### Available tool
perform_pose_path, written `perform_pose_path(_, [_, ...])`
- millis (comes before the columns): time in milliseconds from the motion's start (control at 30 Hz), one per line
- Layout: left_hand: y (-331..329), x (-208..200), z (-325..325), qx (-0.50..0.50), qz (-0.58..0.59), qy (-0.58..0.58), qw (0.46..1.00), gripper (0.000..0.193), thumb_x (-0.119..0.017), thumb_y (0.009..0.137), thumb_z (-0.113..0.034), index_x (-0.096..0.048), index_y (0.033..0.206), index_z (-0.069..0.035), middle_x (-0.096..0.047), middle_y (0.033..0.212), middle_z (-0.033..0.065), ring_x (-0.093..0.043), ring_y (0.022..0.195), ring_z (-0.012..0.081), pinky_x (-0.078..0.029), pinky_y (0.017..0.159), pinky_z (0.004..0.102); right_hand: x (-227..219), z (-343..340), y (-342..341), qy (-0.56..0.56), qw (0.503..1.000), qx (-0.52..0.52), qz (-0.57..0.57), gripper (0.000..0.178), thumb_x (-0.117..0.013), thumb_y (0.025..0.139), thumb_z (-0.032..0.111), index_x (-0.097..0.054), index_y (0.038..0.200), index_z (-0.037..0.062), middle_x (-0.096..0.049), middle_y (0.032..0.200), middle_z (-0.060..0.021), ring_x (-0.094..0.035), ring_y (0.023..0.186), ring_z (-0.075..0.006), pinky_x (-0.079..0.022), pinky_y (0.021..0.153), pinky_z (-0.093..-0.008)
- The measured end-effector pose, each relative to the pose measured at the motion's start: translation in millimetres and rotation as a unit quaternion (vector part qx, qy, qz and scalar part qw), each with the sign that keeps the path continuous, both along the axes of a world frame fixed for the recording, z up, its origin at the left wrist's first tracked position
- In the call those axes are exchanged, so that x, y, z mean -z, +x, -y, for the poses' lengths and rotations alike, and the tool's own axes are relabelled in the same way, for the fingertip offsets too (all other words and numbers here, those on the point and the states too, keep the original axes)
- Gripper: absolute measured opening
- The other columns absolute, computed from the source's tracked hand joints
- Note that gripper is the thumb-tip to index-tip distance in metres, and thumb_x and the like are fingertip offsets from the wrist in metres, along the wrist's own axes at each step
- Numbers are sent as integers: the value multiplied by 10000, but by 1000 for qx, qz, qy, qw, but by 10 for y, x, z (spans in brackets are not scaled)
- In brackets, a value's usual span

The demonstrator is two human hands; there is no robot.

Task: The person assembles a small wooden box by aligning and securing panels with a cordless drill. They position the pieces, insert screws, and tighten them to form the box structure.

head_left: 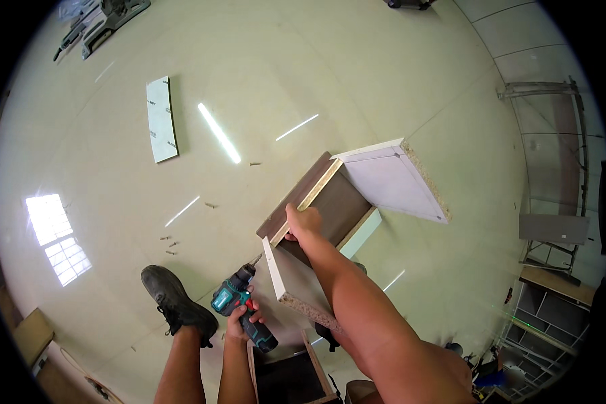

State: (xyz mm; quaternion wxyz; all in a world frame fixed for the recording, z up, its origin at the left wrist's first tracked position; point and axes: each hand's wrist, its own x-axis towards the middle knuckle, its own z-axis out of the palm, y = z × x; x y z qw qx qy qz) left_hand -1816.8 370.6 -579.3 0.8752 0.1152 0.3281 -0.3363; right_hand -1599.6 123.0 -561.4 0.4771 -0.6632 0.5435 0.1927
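Note:
My left hand (pixel 242 322) is wrapped round the grip of a teal and black cordless drill (pixel 229 293). The drill's bit points up and to the right, close to the narrow white-edged side board (pixel 286 276) of a chipboard cabinet frame; I cannot tell whether it touches. My right hand (pixel 304 221) grips the top edge of the frame's long brown board (pixel 295 195), its fingers partly hidden inside the frame. A larger white panel (pixel 394 176) stands at the frame's far right end. A pale green-white strip (pixel 362 232) runs along the right side.
Several loose screws (pixel 172 244) lie on the glossy floor left of the frame. Farther off lies a white board (pixel 160 120). My black shoe (pixel 172 296) is beside the drill. An open dark box (pixel 286 382) sits near my legs. Metal racks (pixel 552 236) line the right wall.

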Motion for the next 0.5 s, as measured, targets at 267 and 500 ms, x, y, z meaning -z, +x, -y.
perform_pose_path(267, [-1, -15, 14, -3, -8, 0, 1000, 646, -633, 844, -184, -369, 1429, -110, -596, 936, 72, -484, 605, 125, -469, 672, 393, -24, 3, 12, 27, 999, 3, -28, 411, -610, 841, 295, -622, 742, -103, -648, 667, -183, -630, 477, -255, -552, 405, -349])
perform_pose_path(500, [20, -103, 4, -2, -11, 21, 1000, 633, -648, 844, -195, -384, 1415, -126, -604, 936, 66, -496, 607, 121, -470, 671, 386, 91, -45, -34, 30, 991, -103, -80, 519, -533, 861, 437, -622, 676, -39, -583, 526, -150, -569, 414, -247, -462, 411, -385])
